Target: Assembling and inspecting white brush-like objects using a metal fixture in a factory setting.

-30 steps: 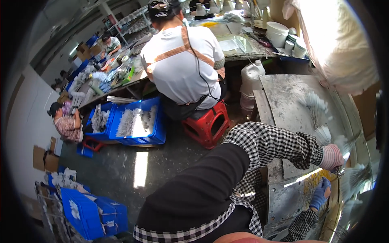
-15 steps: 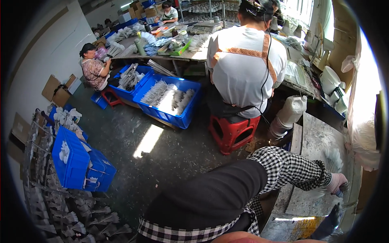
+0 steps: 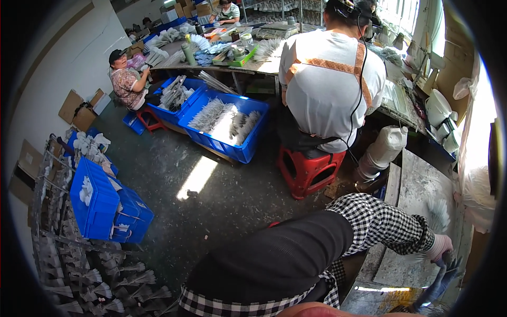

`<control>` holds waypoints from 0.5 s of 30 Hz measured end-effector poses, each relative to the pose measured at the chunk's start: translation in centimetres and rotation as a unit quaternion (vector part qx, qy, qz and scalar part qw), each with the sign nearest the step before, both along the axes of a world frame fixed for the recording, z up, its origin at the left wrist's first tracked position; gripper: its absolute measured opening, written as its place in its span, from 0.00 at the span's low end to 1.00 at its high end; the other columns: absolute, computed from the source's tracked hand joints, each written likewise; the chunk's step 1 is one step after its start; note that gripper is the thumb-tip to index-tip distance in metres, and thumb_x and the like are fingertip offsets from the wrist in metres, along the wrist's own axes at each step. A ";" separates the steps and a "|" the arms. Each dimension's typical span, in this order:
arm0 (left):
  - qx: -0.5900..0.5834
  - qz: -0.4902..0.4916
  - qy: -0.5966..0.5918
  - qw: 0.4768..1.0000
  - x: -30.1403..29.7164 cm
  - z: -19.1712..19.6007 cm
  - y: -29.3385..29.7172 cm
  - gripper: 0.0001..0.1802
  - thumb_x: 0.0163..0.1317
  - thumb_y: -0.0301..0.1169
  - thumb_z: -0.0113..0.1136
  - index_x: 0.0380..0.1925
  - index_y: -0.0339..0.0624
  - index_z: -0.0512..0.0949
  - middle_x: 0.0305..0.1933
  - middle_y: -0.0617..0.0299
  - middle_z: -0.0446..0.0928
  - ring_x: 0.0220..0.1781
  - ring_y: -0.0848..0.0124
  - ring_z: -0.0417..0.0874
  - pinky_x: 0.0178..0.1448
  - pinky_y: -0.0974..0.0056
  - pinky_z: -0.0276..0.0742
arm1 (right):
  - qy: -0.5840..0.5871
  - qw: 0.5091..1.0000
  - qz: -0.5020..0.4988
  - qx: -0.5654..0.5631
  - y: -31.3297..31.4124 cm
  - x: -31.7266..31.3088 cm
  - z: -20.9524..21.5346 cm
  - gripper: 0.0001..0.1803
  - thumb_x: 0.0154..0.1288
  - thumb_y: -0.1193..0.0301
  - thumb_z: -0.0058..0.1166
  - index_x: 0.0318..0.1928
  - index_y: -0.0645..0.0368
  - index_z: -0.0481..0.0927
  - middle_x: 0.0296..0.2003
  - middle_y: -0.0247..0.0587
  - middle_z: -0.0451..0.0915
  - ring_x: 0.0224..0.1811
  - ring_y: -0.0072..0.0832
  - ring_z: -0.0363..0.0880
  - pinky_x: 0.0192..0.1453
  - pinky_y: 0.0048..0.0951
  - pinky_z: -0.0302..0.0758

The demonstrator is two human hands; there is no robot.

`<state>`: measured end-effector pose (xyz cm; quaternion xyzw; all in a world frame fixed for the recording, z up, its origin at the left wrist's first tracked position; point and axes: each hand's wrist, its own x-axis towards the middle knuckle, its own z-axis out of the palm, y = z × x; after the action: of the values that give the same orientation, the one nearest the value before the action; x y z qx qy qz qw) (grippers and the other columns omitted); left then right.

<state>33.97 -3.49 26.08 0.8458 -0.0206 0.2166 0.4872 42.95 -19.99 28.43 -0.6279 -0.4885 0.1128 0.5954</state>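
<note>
My left hand [image 3: 440, 247], in a pinkish striped glove, is at the right end of a checkered sleeve, above a worn grey board [image 3: 417, 203]. Its fingers are curled, and what they hold is hidden. A fan of pale bristles [image 3: 438, 214] shows just beyond the wrist, and more bristles peek out below the sleeve. My right hand [image 3: 446, 277], in a dark blue-grey glove, reaches up from the lower right close to the left one. Its fingers look stretched and apart, though partly blurred.
A person in a white shirt sits on a red stool [image 3: 309, 174] ahead. Blue bins [image 3: 245, 150] of bristle bundles stand by the long worktable [image 3: 211, 67]; others work there. At left are stacked blue crates [image 3: 95, 206] and a rack of brushes [image 3: 100, 274]. White jugs [image 3: 383, 150] stand near the board.
The view has shifted slightly. My right hand has moved up toward my left hand, its fingers now spreading beside it. The left hand stays at about the same place over the board.
</note>
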 end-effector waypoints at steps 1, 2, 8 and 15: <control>-0.001 0.002 -0.001 1.000 0.1 -0.1 -0.4 0.07 0.56 0.34 0.69 0.27 0.44 0.82 0.25 0.61 0.83 0.24 0.70 0.84 0.31 0.65 0.79 | -0.072 0.996 0.013 -0.048 0.7 0.0 -0.6 0.32 0.75 0.65 0.52 0.75 0.58 0.59 0.71 0.47 0.64 0.71 0.36 0.65 0.75 0.38 0.60; 0.116 0.021 0.059 0.991 0.7 -0.7 -1.2 0.08 0.55 0.36 0.68 0.30 0.45 0.84 0.30 0.59 0.85 0.31 0.67 0.86 0.36 0.61 0.81 | -0.101 0.994 0.029 -0.022 1.6 1.0 -1.8 0.33 0.73 0.64 0.56 0.73 0.59 0.62 0.70 0.45 0.67 0.69 0.32 0.67 0.74 0.35 0.60; 0.493 -0.009 0.062 0.868 -0.8 0.3 -4.1 0.09 0.58 0.37 0.64 0.35 0.47 0.84 0.38 0.59 0.85 0.41 0.61 0.86 0.45 0.54 0.81 | 0.017 0.991 -0.002 -0.132 1.3 0.8 1.3 0.27 0.70 0.69 0.58 0.68 0.60 0.71 0.61 0.40 0.76 0.62 0.29 0.72 0.69 0.31 0.64; 0.200 -0.056 0.002 0.978 -1.9 0.8 -4.0 0.12 0.52 0.38 0.67 0.35 0.45 0.83 0.36 0.59 0.85 0.39 0.58 0.86 0.43 0.55 0.81 | -0.140 0.980 0.006 -0.141 0.2 -20.5 11.6 0.26 0.72 0.69 0.56 0.67 0.61 0.71 0.60 0.39 0.76 0.61 0.29 0.72 0.69 0.30 0.65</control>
<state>32.08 -7.51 26.91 0.9239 -0.1100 0.1790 0.3199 22.43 -19.80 40.03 -0.7121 -0.5502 0.0953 0.4256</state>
